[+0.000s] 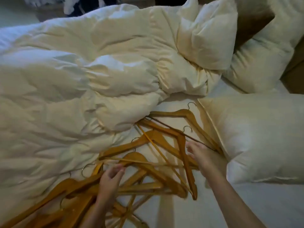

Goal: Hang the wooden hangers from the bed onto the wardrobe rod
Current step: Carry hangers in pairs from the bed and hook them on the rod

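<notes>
On the bed, seen from the head camera, a loose heap of honey-brown wooden clothes hangers (158, 162) with thin silver wire hooks lies on the flat white bedsheet (256, 206). The heap sits in the lower middle of the picture and trails off towards the lower left corner. The hangers cross over one another at many angles. The farthest one (185, 112) lies just beside the near edge of a large white rectangular pillow (266, 137) on the right, and a thin dark rod (166, 126) slants across the top of the pile.

The left hands-side arm comes up from the bottom edge. The left hand (110, 178) rests on the heap with its fingers curled in, and thumb and fingertips pinch a thin pale crossbar (141, 162) of one hanger. The right hand (201, 156) is over the right end of the heap, near the big pillow. Its fingers are stretched forward and slightly apart with nothing plainly held, and blur hides whether the fingertips touch the wood below.

A rumpled cream-white duvet (74, 79) fills the left and centre, its edge touching the far side of the heap. Two more plump white pillows (209, 38) (259, 66) lean against a brown headboard (253, 17) at the upper right
</notes>
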